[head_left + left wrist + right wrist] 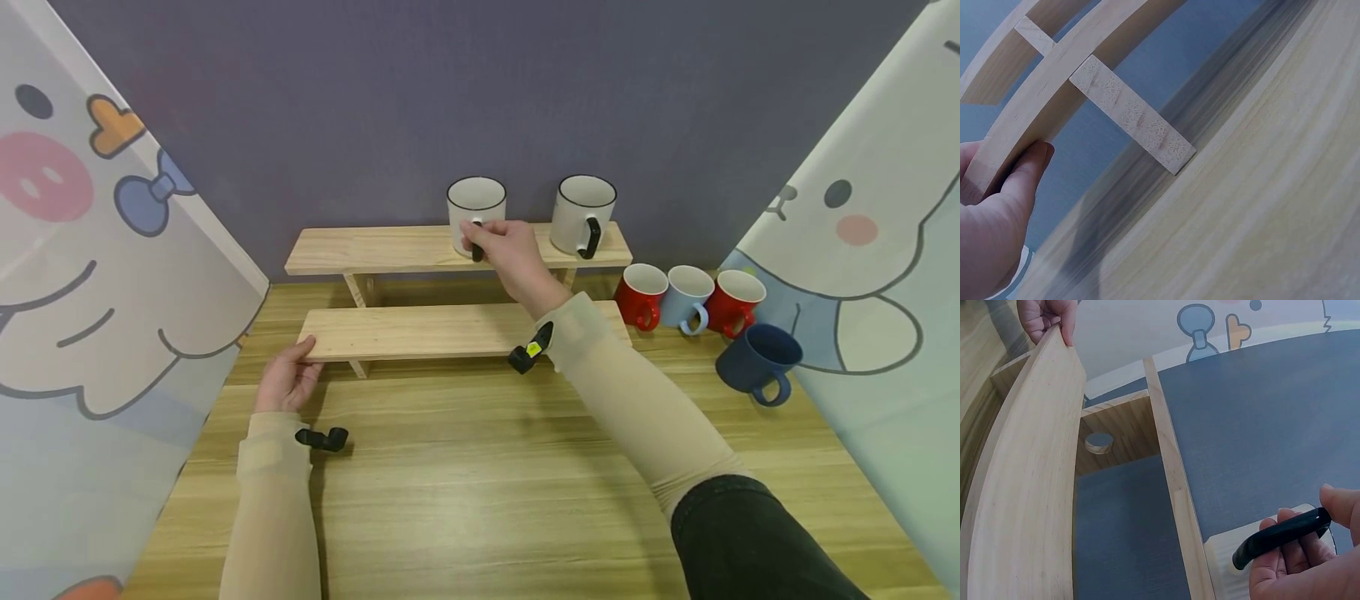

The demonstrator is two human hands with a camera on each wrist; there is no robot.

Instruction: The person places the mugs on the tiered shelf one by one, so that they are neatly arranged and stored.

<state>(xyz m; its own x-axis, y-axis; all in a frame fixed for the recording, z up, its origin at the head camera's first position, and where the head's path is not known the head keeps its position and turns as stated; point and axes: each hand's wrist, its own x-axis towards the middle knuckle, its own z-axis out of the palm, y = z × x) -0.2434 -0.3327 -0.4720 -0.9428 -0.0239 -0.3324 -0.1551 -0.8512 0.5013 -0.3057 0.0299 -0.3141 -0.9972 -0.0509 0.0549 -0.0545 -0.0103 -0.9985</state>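
A white mug with a black rim and black handle stands on the upper board of a two-step wooden shelf. My right hand pinches its handle, thumb on one side and fingers curled on the other. At the left end of the lower board, my left hand grips the board's edge, with the thumb against its underside in the left wrist view. A second white mug with a black handle stands to the right on the upper board.
Right of the shelf, two red mugs and a light blue mug stand in a row on the wooden table. A dark blue mug is in front of them. Cartoon-printed panels flank the table, and a grey-blue wall rises behind.
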